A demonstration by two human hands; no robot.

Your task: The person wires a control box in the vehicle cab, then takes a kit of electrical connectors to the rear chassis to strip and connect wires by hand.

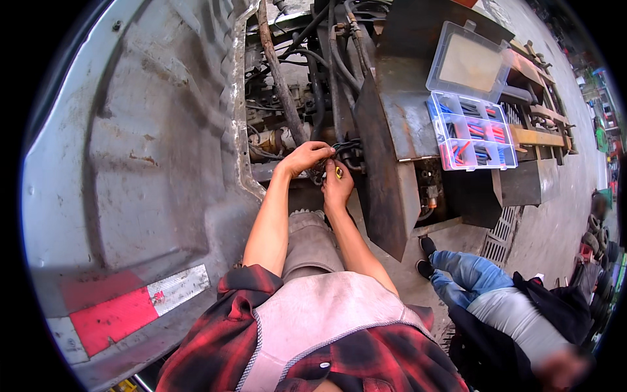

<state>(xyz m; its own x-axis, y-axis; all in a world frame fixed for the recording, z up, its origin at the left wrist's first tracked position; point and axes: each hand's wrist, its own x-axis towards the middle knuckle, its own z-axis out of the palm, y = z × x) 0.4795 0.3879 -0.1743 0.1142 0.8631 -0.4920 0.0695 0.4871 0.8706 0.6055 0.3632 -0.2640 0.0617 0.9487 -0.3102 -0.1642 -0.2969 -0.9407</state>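
Note:
My left hand (304,159) is closed, its thumb and fingertips pinching at the end of a bundle of thin dark wires (347,146). Just below and to the right, my right hand (336,189) is wrapped round a small yellow-and-black tool (339,172); most of it is hidden in the grip, so its kind does not show. The fingertips of both hands almost meet at the wires. Behind them lies an open vehicle frame with hoses, a rusty pipe (277,72) and oily machine parts.
A grey body panel (144,130) rises on my left. To the right, a steel plate (385,189) stands near my right forearm. An open clear compartment box (473,134) of coloured tubing pieces rests on a metal ledge. A person in jeans (473,271) is at the lower right.

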